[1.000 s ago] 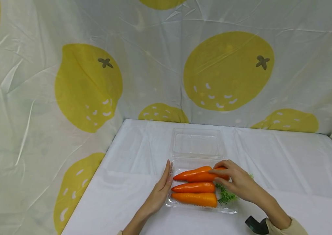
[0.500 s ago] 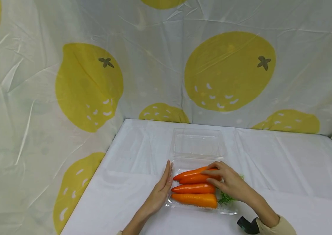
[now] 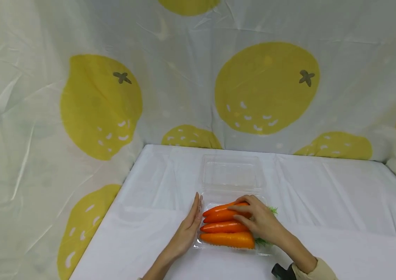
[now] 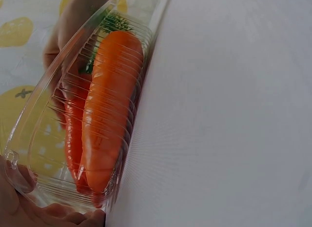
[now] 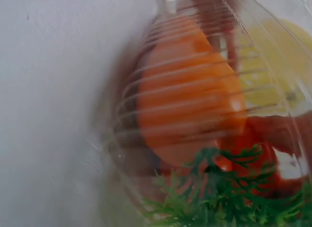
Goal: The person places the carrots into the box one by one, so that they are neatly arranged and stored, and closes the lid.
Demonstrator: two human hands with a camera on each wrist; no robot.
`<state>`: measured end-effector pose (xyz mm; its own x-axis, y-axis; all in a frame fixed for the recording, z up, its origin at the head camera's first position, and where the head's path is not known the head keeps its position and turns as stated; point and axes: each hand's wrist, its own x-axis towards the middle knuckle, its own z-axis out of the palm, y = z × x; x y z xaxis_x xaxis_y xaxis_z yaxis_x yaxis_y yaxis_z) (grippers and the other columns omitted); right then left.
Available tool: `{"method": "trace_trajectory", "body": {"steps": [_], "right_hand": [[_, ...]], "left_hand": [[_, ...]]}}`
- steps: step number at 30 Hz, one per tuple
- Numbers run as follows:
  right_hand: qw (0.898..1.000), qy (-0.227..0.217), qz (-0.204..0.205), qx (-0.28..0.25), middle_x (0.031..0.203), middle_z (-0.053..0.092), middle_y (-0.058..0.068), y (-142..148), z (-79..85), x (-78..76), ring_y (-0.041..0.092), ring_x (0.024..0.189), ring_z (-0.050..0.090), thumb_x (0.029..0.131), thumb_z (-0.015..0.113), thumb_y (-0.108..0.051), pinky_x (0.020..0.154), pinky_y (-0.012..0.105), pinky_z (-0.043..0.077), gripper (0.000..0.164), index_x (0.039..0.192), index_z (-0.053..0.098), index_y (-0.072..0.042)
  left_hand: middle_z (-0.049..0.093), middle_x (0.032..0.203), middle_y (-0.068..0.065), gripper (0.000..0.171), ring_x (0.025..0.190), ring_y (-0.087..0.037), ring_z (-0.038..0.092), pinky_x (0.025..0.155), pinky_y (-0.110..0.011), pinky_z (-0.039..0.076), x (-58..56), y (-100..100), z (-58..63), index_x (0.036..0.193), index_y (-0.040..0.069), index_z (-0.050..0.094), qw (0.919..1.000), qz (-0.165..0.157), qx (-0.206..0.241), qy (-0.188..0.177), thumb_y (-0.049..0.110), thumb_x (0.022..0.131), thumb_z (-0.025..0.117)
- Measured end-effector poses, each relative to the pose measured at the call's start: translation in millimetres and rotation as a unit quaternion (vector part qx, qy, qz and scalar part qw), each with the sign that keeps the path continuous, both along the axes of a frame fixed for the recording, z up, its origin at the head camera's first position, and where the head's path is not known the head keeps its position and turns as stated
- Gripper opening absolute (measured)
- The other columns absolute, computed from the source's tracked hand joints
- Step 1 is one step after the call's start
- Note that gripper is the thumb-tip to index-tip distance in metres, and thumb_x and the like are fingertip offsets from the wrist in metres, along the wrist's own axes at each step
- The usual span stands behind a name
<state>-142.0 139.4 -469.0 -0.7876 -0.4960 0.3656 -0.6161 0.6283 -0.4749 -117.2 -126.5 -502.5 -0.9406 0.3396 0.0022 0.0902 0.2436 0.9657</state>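
Note:
A clear plastic clamshell box (image 3: 265, 254) lies unfolded on the table, with several orange carrots (image 3: 226, 240) side by side in its base, tips to the left. My left hand (image 3: 185, 233) rests along the box's left wall, fingers straight. With thumb and fingers, my right hand (image 3: 263, 221) grips a carrot (image 3: 217, 216) in the back part of the row by its thick end. Green leafy tops (image 3: 263, 242) stick out at the right, partly under that hand. The left wrist view shows the front carrot (image 4: 109, 110) through the ribbed wall; the right wrist view is blurred.
The box's lid (image 3: 232, 174) lies flat behind the base. White cloth (image 3: 327, 194) covers the table, and a lemon-print curtain (image 3: 180, 77) hangs behind and at the left. A black device (image 3: 283, 272) sits at my right wrist.
My right hand has moved left with the carrot, bringing its tip closer to the box's left wall. My left hand stays against that wall. The head view has shifted slightly.

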Motion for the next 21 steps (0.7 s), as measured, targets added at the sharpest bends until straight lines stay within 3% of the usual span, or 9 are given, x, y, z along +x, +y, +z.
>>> {"method": "trace_trajectory", "body": {"steps": [6, 10, 12, 17, 21], "right_hand": [[0.999, -0.011, -0.013, -0.030, 0.115, 0.069, -0.003, -4.0, -3.9, -0.3, 0.014, 0.102, 0.062, 0.089, 0.081, -0.016, 0.084, 0.030, 0.057, 0.038, 0.127, 0.076, -0.015], [0.998, -0.031, -0.025, -0.041, 0.114, 0.072, -0.001, -4.1, -3.6, -1.0, 0.015, 0.100, 0.065, 0.087, 0.084, -0.017, 0.084, 0.031, 0.058, 0.039, 0.126, 0.076, -0.013], [0.998, -0.037, -0.027, -0.043, 0.114, 0.072, -0.002, -4.2, -3.8, -1.4, 0.015, 0.100, 0.065, 0.087, 0.084, -0.017, 0.086, 0.032, 0.059, 0.037, 0.123, 0.077, -0.014], [0.998, -0.051, -0.021, -0.041, 0.114, 0.072, -0.002, -5.3, -2.8, -3.7, 0.015, 0.101, 0.065, 0.088, 0.083, -0.019, 0.088, 0.033, 0.059, 0.035, 0.121, 0.077, -0.015], [0.997, -0.061, -0.013, -0.043, 0.115, 0.072, -0.002, -5.7, -1.7, -5.0, 0.016, 0.101, 0.066, 0.089, 0.082, -0.020, 0.088, 0.033, 0.059, 0.034, 0.122, 0.077, -0.015]], "left_hand": [[0.004, 0.176, -0.009, 0.063, 0.162, -0.029, 0.009, 0.126, -0.043, 0.017, -0.4, 0.2, -1.0, 0.168, 0.019, -0.004, 0.9998, -0.009, 0.016, -0.003, 0.020, 0.115, 0.030], [0.002, 0.176, -0.010, 0.063, 0.162, -0.031, 0.008, 0.126, -0.047, 0.016, -0.7, 1.2, -0.7, 0.168, 0.018, -0.005, 0.9997, -0.012, 0.021, -0.005, 0.021, 0.115, 0.029], [0.003, 0.176, -0.010, 0.063, 0.162, -0.031, 0.009, 0.126, -0.042, 0.016, -0.6, 1.1, -0.5, 0.168, 0.018, -0.004, 0.9998, -0.010, 0.016, -0.003, 0.022, 0.115, 0.029], [0.007, 0.176, -0.008, 0.063, 0.162, -0.029, 0.012, 0.118, -0.010, 0.016, -0.3, 0.0, 0.9, 0.168, 0.019, -0.003, 1.0000, -0.001, 0.003, -0.005, 0.023, 0.115, 0.031], [0.008, 0.176, -0.008, 0.063, 0.162, -0.029, 0.012, 0.113, -0.003, 0.015, -0.7, -0.3, 1.2, 0.168, 0.019, -0.002, 1.0000, 0.000, 0.000, -0.002, 0.022, 0.115, 0.032]]}}
